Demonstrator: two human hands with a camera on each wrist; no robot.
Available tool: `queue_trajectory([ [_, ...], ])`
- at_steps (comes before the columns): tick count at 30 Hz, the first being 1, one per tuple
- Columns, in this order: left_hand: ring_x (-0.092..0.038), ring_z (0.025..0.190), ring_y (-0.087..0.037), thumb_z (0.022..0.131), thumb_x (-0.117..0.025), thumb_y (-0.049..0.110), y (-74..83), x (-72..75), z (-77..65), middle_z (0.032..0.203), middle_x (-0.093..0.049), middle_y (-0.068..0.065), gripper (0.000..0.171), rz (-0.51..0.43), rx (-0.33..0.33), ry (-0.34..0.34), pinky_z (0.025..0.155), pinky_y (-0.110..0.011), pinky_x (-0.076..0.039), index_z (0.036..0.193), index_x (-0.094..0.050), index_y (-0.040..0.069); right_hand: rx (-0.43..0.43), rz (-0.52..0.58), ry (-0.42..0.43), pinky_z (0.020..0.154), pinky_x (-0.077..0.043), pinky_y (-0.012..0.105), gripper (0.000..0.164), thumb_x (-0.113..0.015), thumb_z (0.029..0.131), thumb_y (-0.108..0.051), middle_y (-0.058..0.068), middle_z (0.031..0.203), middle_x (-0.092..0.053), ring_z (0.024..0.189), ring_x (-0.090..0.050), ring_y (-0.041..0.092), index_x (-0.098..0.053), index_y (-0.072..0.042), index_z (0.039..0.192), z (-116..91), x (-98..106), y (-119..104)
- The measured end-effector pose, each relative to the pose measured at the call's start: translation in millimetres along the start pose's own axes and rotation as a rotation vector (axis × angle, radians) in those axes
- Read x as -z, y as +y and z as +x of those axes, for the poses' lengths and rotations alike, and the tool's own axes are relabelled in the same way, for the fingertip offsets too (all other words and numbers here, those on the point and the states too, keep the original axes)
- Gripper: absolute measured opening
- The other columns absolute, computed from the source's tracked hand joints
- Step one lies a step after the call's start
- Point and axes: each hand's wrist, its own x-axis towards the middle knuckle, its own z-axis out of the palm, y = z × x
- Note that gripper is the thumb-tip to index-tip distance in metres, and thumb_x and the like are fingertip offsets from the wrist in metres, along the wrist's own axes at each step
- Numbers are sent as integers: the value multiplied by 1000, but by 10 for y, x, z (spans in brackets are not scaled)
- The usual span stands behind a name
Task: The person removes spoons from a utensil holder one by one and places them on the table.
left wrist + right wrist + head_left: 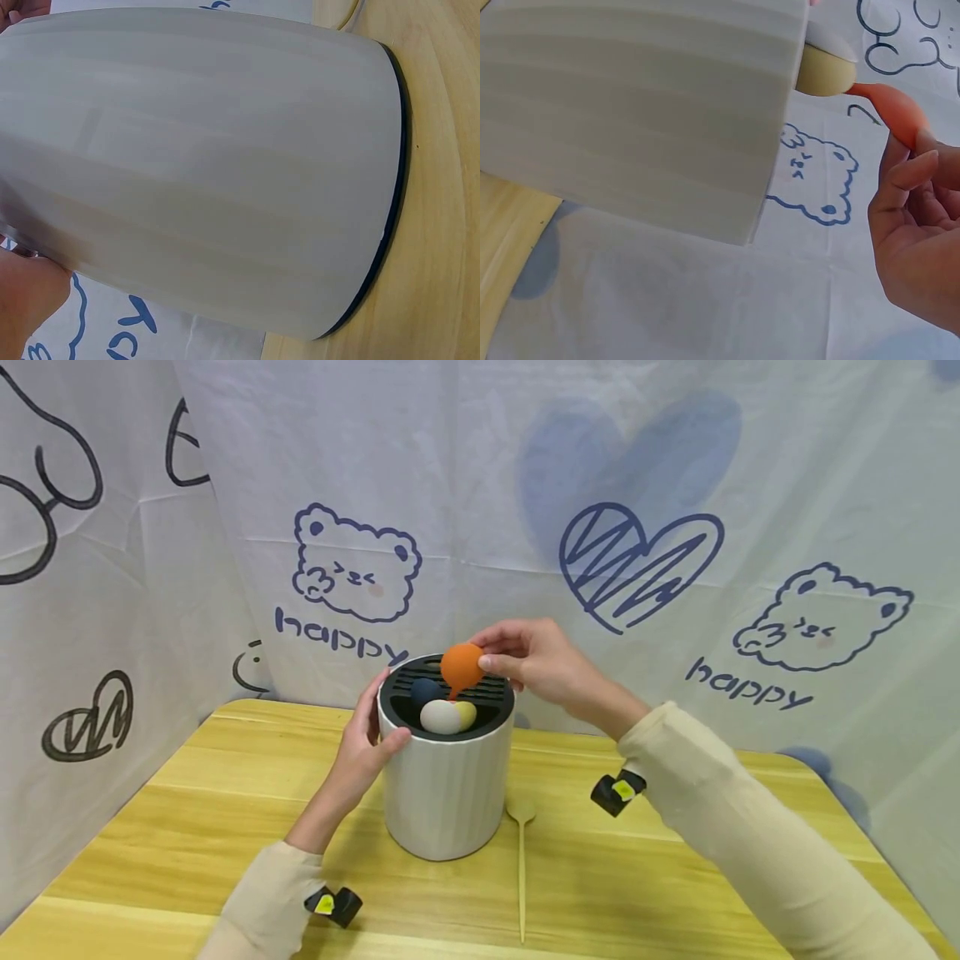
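A white ribbed utensil holder (446, 797) with a black slotted top stands upright on the table. My left hand (360, 756) grips its upper left side, thumb at the front rim. By the edge of its orange bowl, my right hand (551, 664) pinches an orange spoon (896, 112) above the holder; the handle's lower part is hidden. Blue, white and yellow spoon heads stick up from the top: the blue spoon (426, 691), the white spoon (439, 717) and the yellow spoon (826, 73). A beige spoon (521, 814) lies on the table right of the holder.
The wooden table (187, 827) reaches back to a white cloth (495, 485) printed with bears and hearts, hanging close behind the holder. Another cloth side hangs at the left. Dark wrist cameras (618, 792) are strapped to both sleeves.
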Motion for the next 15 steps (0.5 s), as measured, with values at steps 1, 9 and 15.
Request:
queue_trajectory([
  [1, -17, 144, -20, 86, -67, 46, 1, 0, 2, 158, -19, -9, 92, 1, 3, 0, 117, -42, -12, 154, -19, 8, 6, 5, 8, 51, -41, 22, 23, -62, 93, -2, 13, 98, -69, 62, -49, 21, -66, 2, 115, 4, 12, -10],
  [9, -19, 143, -21, 87, -66, 46, 0, 5, 13, 157, -20, -9, 89, 10, 6, 1, 117, -43, -14, 154, -19, 9, 56, 20, 43, 52, -38, 22, 25, -62, 93, -3, 13, 101, -69, 59, -42, 16, -66, 1, 118, 19, 134, -135],
  [15, -20, 143, -21, 88, -66, 46, -4, 3, 18, 157, -21, -8, 89, 15, 8, 0, 116, -42, -15, 154, -20, 10, 100, 13, 46, 52, -36, 23, 26, -62, 93, -5, 10, 99, -69, 58, -41, 16, -67, -1, 118, 1, 234, -250],
])
